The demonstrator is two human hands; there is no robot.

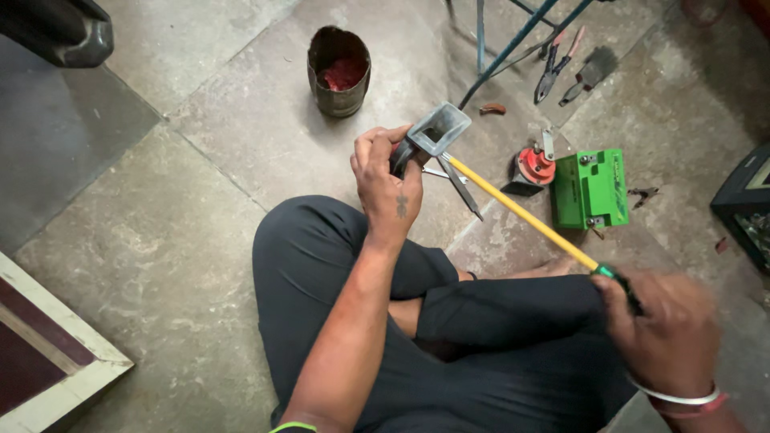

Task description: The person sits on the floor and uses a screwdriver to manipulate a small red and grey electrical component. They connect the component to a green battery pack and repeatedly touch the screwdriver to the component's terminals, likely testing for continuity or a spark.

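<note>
- Where you sit cross-legged in dark trousers (481,337), the surface is a floor of large grey stone slabs (176,232), stained and scuffed, with joints running on the diagonal.
- Far left, bottom: a white-framed panel with a dark red face (48,353), lying on the floor at the edge of view.
- Far left, top: a dark rounded object (64,32), only partly in view; what it is cannot be told.
- Left of centre, top: a dented metal can (338,70), upright, open, with red matter inside.
- Centre: your left hand (385,180), fingers clenched around a small dark part with a grey rectangular open mouth (437,128), held above the floor in front of your knees.
- Centre: a pair of metal scissors or tongs (459,180) on the floor just beyond that hand.
- Centre to right: a long yellow-shafted tool (521,212), its tip at the grey part, its green-and-black grip in your right hand.
- Right of centre: a red-and-black round component (533,167) just beside a green box-shaped battery (589,188).
- Upper right: blue metal frame legs (513,40), pliers (553,68), a brush (589,76).
- Right, low: your right hand (662,329), blurred, fingers closed on the tool's grip, bangles at the wrist.
- Far right: a dark case (746,204), partly cut off.
</note>
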